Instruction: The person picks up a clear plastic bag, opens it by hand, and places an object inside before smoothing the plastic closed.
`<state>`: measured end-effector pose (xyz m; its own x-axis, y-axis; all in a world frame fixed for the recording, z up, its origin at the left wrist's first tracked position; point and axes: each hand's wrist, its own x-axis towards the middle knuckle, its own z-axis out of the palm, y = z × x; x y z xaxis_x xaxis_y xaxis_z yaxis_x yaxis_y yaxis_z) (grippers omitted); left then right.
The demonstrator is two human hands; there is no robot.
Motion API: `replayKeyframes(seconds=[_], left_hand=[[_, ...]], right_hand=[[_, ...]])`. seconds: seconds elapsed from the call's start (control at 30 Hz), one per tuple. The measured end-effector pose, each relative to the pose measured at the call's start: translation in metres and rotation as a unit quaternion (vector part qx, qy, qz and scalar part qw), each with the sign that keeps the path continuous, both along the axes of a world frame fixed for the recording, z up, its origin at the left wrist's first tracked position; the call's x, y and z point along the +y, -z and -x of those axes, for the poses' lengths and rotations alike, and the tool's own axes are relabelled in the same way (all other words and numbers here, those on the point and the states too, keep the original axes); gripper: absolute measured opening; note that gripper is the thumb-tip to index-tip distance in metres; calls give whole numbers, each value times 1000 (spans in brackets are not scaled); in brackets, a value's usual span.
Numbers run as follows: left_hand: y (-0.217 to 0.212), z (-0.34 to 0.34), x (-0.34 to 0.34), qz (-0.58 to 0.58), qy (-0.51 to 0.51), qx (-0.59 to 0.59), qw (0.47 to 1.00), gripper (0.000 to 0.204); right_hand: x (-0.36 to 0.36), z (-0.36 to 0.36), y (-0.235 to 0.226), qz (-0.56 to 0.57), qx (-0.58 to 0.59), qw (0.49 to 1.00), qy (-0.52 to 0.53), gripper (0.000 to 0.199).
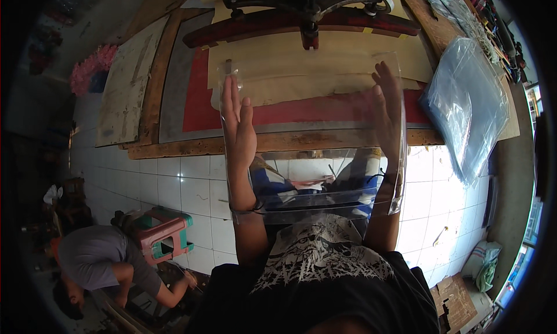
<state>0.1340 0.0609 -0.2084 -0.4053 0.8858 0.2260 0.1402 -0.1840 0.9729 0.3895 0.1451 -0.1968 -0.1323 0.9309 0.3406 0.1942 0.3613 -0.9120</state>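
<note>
A clear plastic sheet or bag (313,177) spans between my two hands, over the table's front edge and my lap. My left hand (238,125) is at its left side, fingers stretched upward and thumb apart. At the opposite side my right hand (387,113) shows through the plastic, its fingers extended too. Neither hand has its fingers curled around the plastic. Whether the hands are inside it or behind it, I cannot tell. Beyond them a cream sheet (278,58) lies over a red sheet (278,113) on the worktable (174,107).
Over the table's far side stands a dark metal press frame with a red bar (255,29). A stack of clear plastic bags (464,102) overhangs the right edge. A wooden board (130,84) lies at left. Lower left, another person (98,255) bends near a pink-and-green stool (162,232).
</note>
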Motion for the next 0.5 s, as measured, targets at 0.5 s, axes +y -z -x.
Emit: replayKeyframes(seconds=[0.5], left_hand=[[16, -7, 2, 30, -108, 425, 898, 56]], right_hand=[[8, -9, 15, 22, 10, 999, -31, 54]])
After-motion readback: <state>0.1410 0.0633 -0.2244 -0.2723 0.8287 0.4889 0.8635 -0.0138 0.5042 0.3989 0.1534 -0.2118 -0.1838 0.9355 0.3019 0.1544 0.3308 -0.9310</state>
